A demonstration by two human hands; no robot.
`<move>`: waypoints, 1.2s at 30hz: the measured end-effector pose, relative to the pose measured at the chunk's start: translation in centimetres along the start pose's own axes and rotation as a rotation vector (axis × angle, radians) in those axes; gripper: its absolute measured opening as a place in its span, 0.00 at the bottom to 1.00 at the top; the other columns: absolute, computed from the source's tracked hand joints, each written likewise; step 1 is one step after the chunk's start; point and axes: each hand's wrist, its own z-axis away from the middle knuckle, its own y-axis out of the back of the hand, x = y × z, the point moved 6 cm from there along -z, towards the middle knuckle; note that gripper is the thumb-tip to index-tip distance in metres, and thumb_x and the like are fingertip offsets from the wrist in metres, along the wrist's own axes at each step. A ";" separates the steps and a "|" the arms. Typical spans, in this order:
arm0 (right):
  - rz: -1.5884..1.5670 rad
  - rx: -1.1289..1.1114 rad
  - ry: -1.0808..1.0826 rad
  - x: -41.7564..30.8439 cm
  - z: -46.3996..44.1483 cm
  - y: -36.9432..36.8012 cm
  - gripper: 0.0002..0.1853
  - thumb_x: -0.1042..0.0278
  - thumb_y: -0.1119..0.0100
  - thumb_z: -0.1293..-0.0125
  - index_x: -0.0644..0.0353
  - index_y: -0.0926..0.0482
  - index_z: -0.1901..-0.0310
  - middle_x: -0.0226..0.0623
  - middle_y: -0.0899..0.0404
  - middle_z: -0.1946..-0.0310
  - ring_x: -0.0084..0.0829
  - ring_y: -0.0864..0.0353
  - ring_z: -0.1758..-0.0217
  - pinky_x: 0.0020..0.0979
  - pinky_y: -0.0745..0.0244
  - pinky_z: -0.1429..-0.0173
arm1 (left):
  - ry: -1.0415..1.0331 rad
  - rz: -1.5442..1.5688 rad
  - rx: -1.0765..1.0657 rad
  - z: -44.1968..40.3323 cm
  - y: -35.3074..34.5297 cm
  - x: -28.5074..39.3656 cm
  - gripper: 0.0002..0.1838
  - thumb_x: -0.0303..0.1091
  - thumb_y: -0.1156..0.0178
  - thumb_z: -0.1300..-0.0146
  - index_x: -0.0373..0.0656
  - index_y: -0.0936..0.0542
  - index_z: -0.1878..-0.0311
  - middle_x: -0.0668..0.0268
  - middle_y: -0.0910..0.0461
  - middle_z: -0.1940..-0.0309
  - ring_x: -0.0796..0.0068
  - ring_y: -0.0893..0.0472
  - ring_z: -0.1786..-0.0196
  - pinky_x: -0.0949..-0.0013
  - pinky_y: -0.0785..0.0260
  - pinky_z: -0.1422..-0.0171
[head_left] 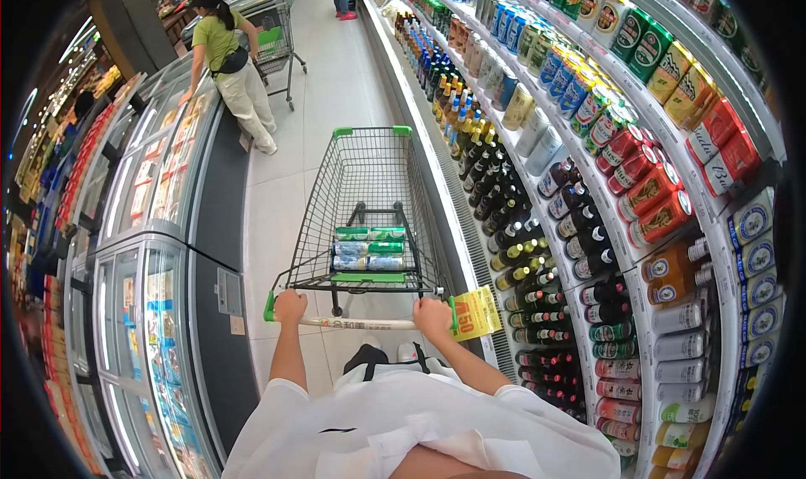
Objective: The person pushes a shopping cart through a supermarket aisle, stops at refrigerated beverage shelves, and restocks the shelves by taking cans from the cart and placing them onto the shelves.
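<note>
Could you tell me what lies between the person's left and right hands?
In the head view, only a pale stretch of shopping cart handlebar, with printed lettering, lies between the left hand and the right hand.

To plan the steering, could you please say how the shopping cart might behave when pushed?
The shopping cart would probably roll easily, having wheels on a smooth-looking floor. It seems fairly light for its size, being open wire with only some cans inside.
</note>
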 end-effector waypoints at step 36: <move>0.055 0.103 -0.148 -13.9 -56.8 -3.7 0.16 0.56 0.43 0.38 0.60 0.15 0.74 0.47 0.16 0.75 0.48 0.15 0.71 0.46 0.20 0.64 | -0.063 0.067 -0.073 -52.3 7.0 22.9 0.22 0.52 0.39 0.43 0.39 0.13 0.63 0.49 0.14 0.65 0.48 0.15 0.58 0.50 0.23 0.51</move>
